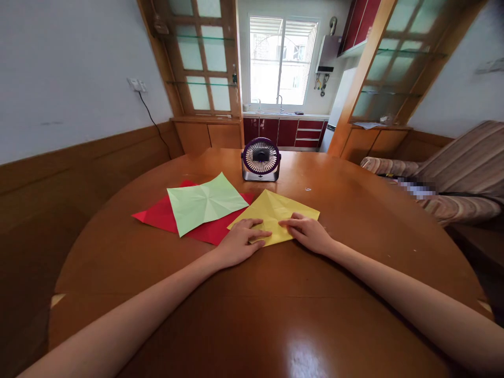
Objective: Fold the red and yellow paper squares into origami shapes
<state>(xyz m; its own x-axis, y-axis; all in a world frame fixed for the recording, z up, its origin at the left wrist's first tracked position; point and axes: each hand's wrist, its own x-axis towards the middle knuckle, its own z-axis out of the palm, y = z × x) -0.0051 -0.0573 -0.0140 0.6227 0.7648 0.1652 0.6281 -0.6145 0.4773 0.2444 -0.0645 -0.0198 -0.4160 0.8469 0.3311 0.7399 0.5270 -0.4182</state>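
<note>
A yellow sheet of paper (270,207) with faint creases lies on the wooden table in front of me. My left hand (243,241) rests on its left part, fingers spread and lying flat. On the right part of the same sheet is my right hand (309,231), its index finger stretched out and touching the paper, the other fingers curled. Left of the yellow sheet, a creased light green sheet (205,202) lies on top of red paper (212,231), which is partly hidden beneath it.
A small purple desk fan (260,157) stands beyond the papers. The round wooden table (236,325) fills the foreground. A striped armchair (464,163) is at the right, and a black cord (151,118) hangs from a wall socket at the left.
</note>
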